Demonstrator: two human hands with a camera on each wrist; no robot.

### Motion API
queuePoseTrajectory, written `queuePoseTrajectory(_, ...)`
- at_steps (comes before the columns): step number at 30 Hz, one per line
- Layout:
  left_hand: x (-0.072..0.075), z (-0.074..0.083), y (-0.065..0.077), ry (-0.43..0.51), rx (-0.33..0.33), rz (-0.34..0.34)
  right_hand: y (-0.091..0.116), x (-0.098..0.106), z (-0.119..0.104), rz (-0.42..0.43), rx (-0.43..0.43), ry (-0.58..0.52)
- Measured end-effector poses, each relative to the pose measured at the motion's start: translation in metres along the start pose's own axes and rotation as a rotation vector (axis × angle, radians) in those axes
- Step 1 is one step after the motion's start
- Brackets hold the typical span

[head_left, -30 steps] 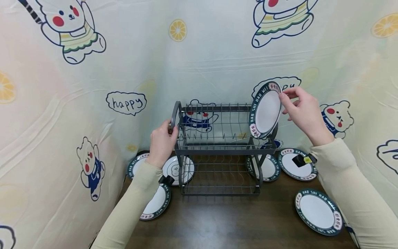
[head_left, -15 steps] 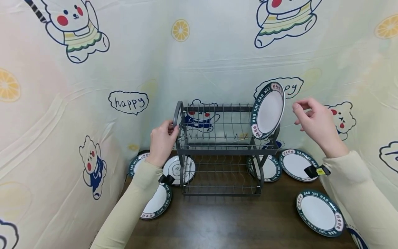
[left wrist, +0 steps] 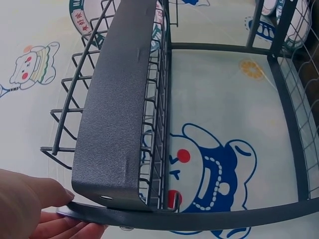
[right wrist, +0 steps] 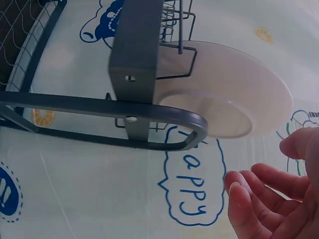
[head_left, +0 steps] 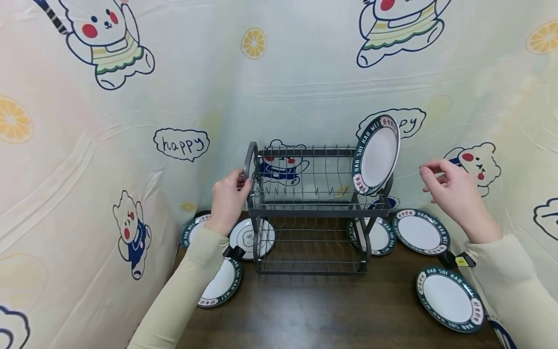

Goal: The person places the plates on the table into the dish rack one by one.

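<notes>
A dark grey two-tier dish rack (head_left: pixel 318 212) stands on the brown table. My left hand (head_left: pixel 228 201) grips its left end frame; in the left wrist view the thumb is above the bar (left wrist: pixel 199 219) and the fingers are below it. One white plate (head_left: pixel 377 157) with a green lettered rim stands tilted on edge at the right end of the upper tier. Its pale underside (right wrist: pixel 249 74) faces the right wrist camera. My right hand (head_left: pixel 457 198) is in the air right of the rack, apart from that plate, fingers loosely bent and holding nothing.
On the table's right lie plates at the back (head_left: pixel 420 231) and front (head_left: pixel 451 299), with another (head_left: pixel 379 237) seen through the rack. At left are an upside-down plate (head_left: pixel 252 237), a front one (head_left: pixel 222 286) and one (head_left: pixel 193 228) partly behind my arm. Printed cloth (head_left: pixel 305 87) hangs behind.
My right hand has let go of the plate in the upper tier and moved right and down. The plate stays standing there, and my left hand keeps its grip on the rack.
</notes>
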State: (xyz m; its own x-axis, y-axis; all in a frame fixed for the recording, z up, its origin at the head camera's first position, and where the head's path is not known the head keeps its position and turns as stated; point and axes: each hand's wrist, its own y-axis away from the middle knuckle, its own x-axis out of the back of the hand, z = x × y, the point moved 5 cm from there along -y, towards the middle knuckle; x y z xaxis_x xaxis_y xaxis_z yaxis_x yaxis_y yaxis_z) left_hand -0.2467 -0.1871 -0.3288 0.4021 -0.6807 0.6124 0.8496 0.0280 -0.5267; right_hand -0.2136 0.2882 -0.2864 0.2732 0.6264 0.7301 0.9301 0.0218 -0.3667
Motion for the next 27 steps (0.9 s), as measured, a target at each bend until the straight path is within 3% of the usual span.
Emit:
queuePoseTrajectory(9,-0.001,0.000,0.000,-0.001,-0.003,-0.017,0.028,-0.020,0.028,-0.065,-0.032,-0.023)
queuePoseTrajectory(27,0.000,0.000,0.002,-0.022,0.001,-0.018,0.053,-0.030,0.058,-0.055,-0.024,-0.059)
